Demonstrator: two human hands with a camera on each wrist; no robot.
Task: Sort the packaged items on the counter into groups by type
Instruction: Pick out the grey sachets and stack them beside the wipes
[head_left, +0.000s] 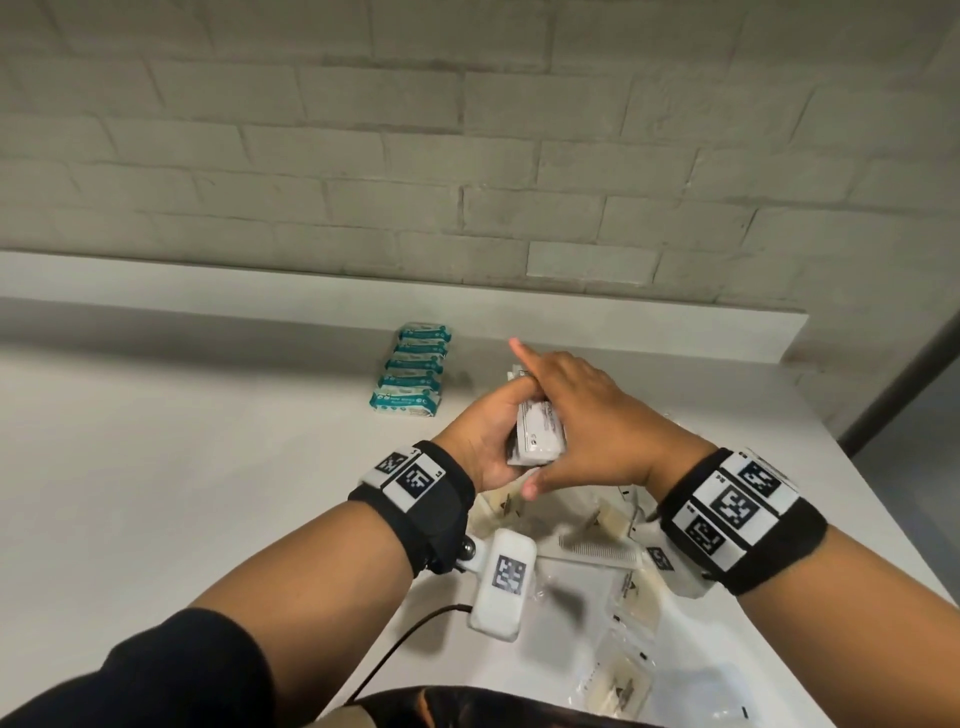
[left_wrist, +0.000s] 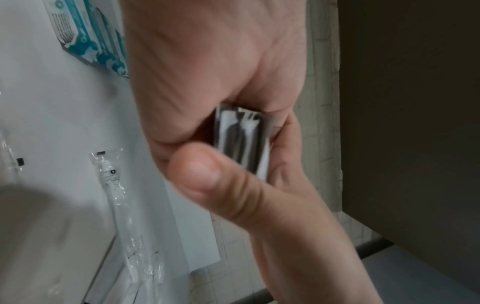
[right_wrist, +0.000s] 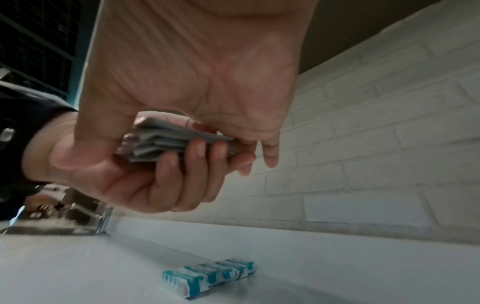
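Gripping packet stack (right_wrist: 166, 142) — left hand (head_left: 480, 441); right wrist shows layers.

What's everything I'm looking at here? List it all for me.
counter: one, white
teal-and-white packets: about six, in a row far back on the counter
white packets: one small stack, held between both hands
clear-wrapped items: several, near counter edge; one holds a white comb
brick wall: pale, behind the counter
wrist bands: two, black with marker squares
left hand: grips the stack from beneath
right hand: clasps it from above
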